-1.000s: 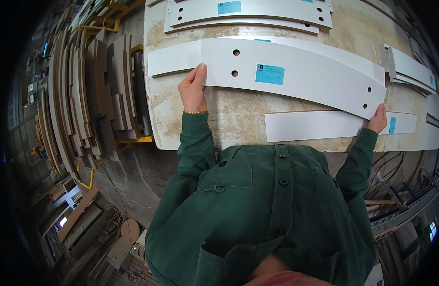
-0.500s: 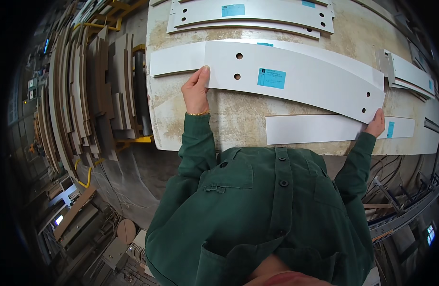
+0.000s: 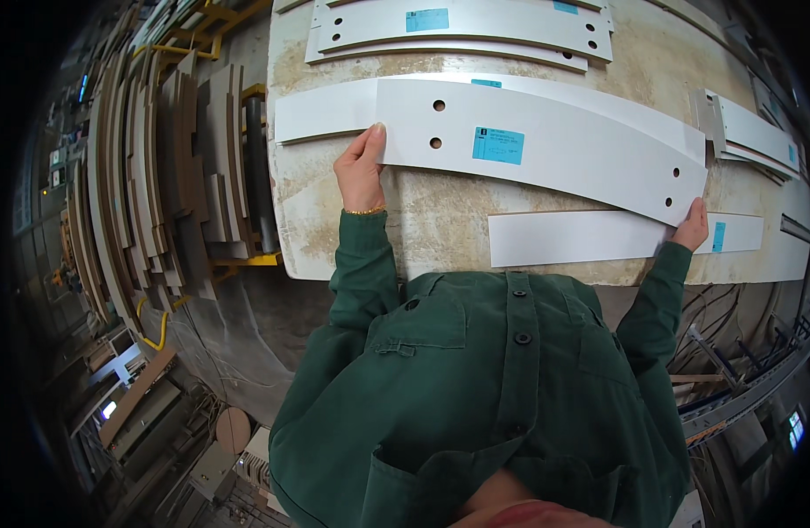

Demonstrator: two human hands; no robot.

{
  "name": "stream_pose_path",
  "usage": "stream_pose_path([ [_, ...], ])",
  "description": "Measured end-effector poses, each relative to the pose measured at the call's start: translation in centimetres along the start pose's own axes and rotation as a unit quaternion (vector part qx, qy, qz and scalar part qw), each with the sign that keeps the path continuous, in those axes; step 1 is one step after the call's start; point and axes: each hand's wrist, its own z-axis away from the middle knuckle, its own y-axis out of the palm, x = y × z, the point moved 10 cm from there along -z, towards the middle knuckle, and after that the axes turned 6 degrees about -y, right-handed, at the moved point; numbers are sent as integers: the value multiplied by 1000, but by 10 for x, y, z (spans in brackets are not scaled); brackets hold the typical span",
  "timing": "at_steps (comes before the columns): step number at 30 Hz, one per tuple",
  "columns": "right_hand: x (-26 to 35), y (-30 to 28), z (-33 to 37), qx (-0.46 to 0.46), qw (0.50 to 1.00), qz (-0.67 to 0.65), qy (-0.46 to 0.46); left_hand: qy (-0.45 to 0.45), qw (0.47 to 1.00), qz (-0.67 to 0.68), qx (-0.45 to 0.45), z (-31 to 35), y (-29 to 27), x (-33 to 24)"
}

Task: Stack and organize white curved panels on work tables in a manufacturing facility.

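Observation:
A long white furniture panel (image 3: 581, 151) with holes near both ends and a blue label (image 3: 498, 146) is held between my two hands. My left hand (image 3: 362, 167) grips its left end, thumb on top and fingers beneath. At the other end, my right hand (image 3: 692, 227) is closed on the lower right corner. Behind and partly under this panel lies another white panel (image 3: 326, 110). Nearer to me, a narrower white panel (image 3: 559, 239) with a blue label rests on the table, overlapped by the held panel's right end.
The worn, stained table (image 3: 334, 211) carries stacked white panels (image 3: 475, 33) at its far side and more panels (image 3: 757, 132) at the right. Boards stand upright in a rack (image 3: 172, 158) with yellow arms on the left. A metal roller rail (image 3: 748, 396) runs at the lower right.
Almost nothing differs. The whole view has shifted very slightly, while both hands keep the same hold on the panel.

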Motion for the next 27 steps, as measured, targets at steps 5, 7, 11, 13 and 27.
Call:
stream_pose_path([
  [5, 3, 1, -2, 6, 1000, -2, -23, 0, 1000, 6, 2, -1, -1, 1],
  [7, -1, 1, -2, 7, 1000, 6, -7, 0, 1000, 14, 11, -1, 0, 2],
  [11, 6, 1, -2, 10, 999, 13, -43, -5, 1000, 12, 6, -3, -2, 4],
  [13, 0, 0, -1, 5, 1000, 16, -14, -10, 1000, 10, 10, -3, -1, 5],
  [27, 3, 2, 0, 12, 999, 24, -20, -6, 1000, 0, -2, -3, -2, 5],
])
